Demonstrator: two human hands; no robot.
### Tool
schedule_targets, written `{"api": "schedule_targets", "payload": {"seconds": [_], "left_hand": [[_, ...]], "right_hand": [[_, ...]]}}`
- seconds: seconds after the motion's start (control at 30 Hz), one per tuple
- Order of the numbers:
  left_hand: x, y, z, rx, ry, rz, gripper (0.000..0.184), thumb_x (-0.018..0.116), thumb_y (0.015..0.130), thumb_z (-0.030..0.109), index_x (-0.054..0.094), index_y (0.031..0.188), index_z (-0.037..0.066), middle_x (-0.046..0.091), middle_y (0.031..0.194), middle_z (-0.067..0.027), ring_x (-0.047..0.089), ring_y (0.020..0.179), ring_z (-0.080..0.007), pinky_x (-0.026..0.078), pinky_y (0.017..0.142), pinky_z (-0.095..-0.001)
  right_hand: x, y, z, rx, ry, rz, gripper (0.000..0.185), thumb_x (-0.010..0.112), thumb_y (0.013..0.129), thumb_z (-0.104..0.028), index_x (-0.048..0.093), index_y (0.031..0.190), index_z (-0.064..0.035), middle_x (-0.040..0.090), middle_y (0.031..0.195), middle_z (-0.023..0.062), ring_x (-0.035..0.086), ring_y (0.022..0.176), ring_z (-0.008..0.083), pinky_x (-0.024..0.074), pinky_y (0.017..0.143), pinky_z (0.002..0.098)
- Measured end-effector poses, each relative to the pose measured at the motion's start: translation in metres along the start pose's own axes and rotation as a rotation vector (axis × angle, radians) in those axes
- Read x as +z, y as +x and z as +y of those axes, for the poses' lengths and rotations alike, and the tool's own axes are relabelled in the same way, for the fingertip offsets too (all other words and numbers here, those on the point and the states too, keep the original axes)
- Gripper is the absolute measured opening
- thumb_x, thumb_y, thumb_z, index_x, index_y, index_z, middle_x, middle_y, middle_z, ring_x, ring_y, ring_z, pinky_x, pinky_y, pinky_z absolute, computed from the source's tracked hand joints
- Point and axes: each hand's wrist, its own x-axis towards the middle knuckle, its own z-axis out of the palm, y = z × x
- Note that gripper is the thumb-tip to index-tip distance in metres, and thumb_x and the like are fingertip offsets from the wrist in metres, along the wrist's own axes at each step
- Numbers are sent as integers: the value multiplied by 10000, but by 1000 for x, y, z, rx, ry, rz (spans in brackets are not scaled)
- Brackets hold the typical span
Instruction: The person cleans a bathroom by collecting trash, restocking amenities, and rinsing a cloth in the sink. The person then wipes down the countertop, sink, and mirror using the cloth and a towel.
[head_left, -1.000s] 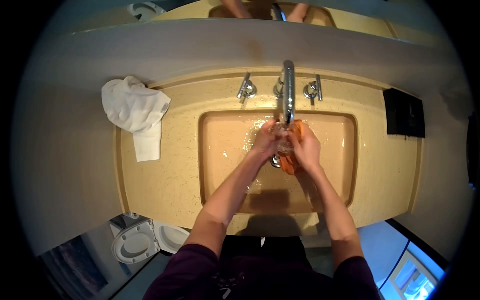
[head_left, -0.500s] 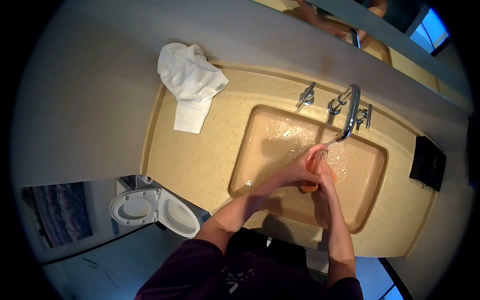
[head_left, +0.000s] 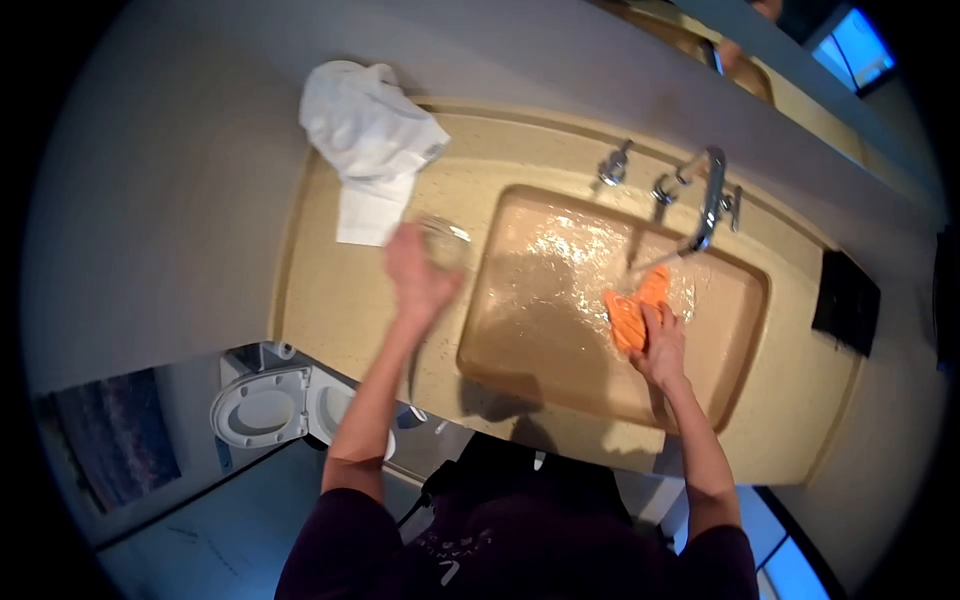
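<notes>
Orange cloth in sink, near faucet; right hand's grip closed on its near edge, presumably to keep it by the water; bright, crumpled, wet-looking, two lobes; clear glass at counter, likely clear of splash; left hand at it, blurred, can't tell if grip's closed; white towel beyond.

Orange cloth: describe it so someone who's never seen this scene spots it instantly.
Find the rectangular sink in the beige counter. Inside it, lower in view than the chrome faucet, the right hand holds the orange cloth. Its bright orange sets it apart from the white cloth on the counter to the left.
</notes>
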Motion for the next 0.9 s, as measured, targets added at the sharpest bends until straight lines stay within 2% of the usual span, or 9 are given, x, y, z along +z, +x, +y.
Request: {"api": "schedule_targets", "payload": {"seconds": [0.07,0.2,0.33,0.4,0.5,0.57,0.73,0.83,0.9], "left_hand": [[-1,21,-51,-135,33,112,983,911,590,358,483,1409,25,522,1310,-278,485,1230,-448,395,1068,-538],[13,61,-109,-447,160,-16,1050,890,633,480,430,1495,95,456,1411,-275,438,1286,-462,370,1076,-593],[27,64,-125,-487,197,-79,1111,864,670,552,356,1547,99,366,1509,-291,346,1379,-472,343,1080,-634],[14,52,-95,-454,216,-32,974,812,780,468,344,1547,92,332,1539,-299,316,1405,-470,320,1094,-628],[-3,34,-53,-27,83,233,775,742,879,290,368,1526,84,381,1501,-288,354,1377,-444,314,1103,-594],[-7,19,-17,82,-152,134,546,688,887,113,517,1404,80,475,1409,-266,399,1338,-415,324,1105,-542],[26,-14,44,90,-453,-137,238,660,860,-24,672,1092,24,619,1215,-155,564,1198,-322,450,1043,-400],[49,-27,78,47,-654,-241,202,616,857,-57,699,1028,12,676,1081,-154,644,1045,-310,514,954,-396],[52,-33,107,67,-684,-314,196,613,863,-58,699,1025,10,679,1078,-155,648,1036,-311,517,945,-390]], "right_hand": [[12,-8,11,26,71,-17,807,854,685,-186,520,1418,-152,446,1461,210,460,1255,415,454,1049,464],[15,-31,-6,35,77,-131,753,827,724,-219,529,1414,-167,439,1460,214,458,1259,414,451,1060,479],[34,-32,-50,-341,-33,-199,751,803,729,-192,526,1427,-178,486,1382,205,486,1224,374,465,990,459],[44,-12,-81,-428,-9,-178,716,787,739,-188,541,1411,-178,496,1375,190,489,1207,367,450,975,461],[55,32,-124,-605,101,-77,624,751,761,-196,585,1362,-168,514,1374,155,494,1180,354,408,961,474],[59,68,-147,-500,119,-34,595,745,767,-217,601,1340,-146,510,1392,153,485,1210,355,390,987,490],[44,122,-123,-272,140,220,582,690,772,-186,594,1338,-95,493,1393,182,464,1255,363,372,1044,524],[20,118,-65,-130,203,93,669,739,784,-257,553,1415,-136,478,1447,175,442,1282,369,345,1078,519],[1,95,-26,-6,-101,53,727,764,769,-262,527,1448,-150,440,1502,176,426,1313,380,325,1112,536]]}}
